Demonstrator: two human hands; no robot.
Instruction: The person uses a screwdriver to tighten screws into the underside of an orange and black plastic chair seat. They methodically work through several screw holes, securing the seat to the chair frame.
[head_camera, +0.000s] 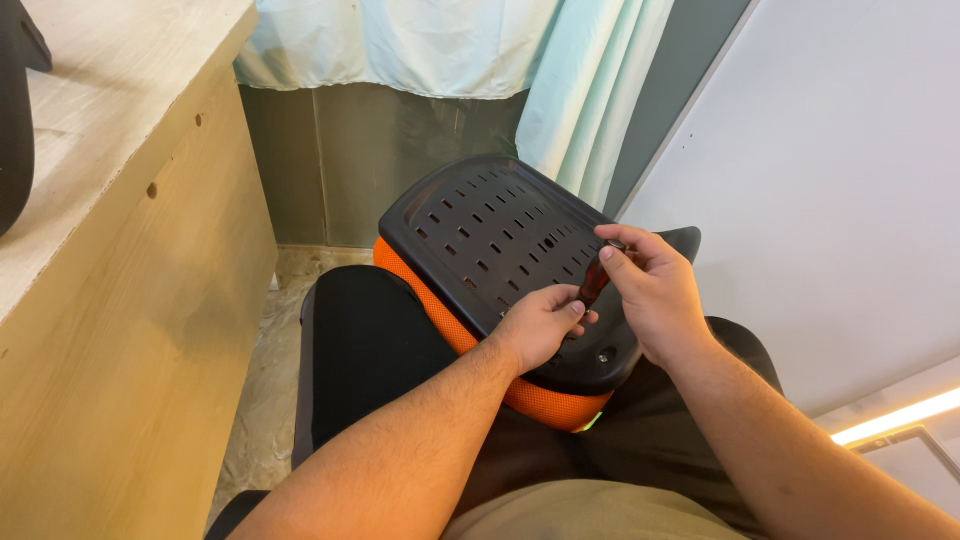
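The black slotted chair panel (490, 240) rests on the person's lap, the left hand (540, 325) steadying its 5 o'clock edge, while the right hand (655, 290) closes its grip on a red-handled screwdriver (593, 283), which probably works best kept upright, with firm pressure.

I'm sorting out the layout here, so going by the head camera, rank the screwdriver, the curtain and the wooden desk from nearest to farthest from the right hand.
1. Screwdriver: held in the right hand fingers, over the black slotted panel.
2. Curtain: hanging beyond, above the panel.
3. Wooden desk: far left.
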